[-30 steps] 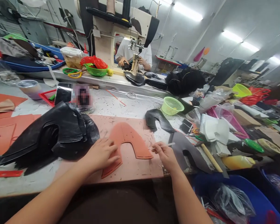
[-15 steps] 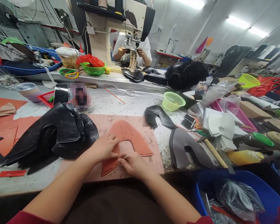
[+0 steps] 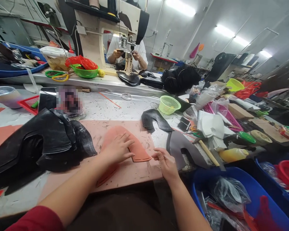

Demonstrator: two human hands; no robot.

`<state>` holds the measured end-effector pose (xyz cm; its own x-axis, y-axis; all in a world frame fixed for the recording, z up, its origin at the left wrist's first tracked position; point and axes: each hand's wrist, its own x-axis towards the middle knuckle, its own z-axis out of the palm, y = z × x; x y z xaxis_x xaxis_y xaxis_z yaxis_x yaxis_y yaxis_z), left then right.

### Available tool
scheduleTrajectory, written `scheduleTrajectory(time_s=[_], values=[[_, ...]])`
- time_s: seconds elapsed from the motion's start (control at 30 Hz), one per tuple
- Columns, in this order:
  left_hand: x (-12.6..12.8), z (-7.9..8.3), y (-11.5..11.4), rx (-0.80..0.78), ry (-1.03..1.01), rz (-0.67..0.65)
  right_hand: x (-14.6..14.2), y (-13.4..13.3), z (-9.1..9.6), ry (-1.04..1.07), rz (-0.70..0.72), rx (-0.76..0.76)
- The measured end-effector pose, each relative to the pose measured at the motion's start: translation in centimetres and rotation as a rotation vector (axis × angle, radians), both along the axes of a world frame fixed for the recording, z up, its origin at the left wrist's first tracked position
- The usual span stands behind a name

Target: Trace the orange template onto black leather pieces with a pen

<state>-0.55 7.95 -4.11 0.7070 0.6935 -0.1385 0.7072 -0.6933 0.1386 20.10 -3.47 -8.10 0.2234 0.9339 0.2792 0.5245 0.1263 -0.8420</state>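
My left hand (image 3: 118, 148) lies with fingers spread across an orange U-shaped template (image 3: 139, 148), covering its left and middle part. Dark dashed lines run along the template's lower edges. Just off its right tip, my right hand (image 3: 167, 163) is raised with thumb and fingers pinched together; whatever they may hold is too small to make out. Beside that hand lie grey U-shaped pieces (image 3: 177, 147), and behind them a black leather U-shaped piece (image 3: 155, 118). Under the template is a pale pink board (image 3: 132, 173).
A pile of black leather pieces (image 3: 55, 138) sits at left. A green basket (image 3: 169, 105), a wooden-handled tool (image 3: 209, 153) and a yellow bottle (image 3: 233, 155) are to the right. Blue bins (image 3: 195, 192) stand below the table edge. Across the bench a person works at a sewing machine (image 3: 91, 38).
My left hand has slid over the template's middle with its fingers spread. My right hand has moved right, from the template's inner cutout to beyond its right tip. The view has shifted right.
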Motion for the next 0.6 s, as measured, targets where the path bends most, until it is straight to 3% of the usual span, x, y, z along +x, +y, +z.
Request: scheduleTrajectory(time_s=[0.23,0.4,0.6], values=[[0.3,-2.8,0.9,-0.039,-0.022,-0.047,-0.6,-0.3,-1.9,-0.370,0.092,0.052],[0.2,-2.6,0.9,-0.068,-0.051,-0.031,-1.2,-0.1,-2.3,-0.364,0.061,0.025],[0.2,-2.7,1.0,-0.075,-0.059,-0.038,-0.1,0.5,-0.6,-0.215,0.113,-0.059]])
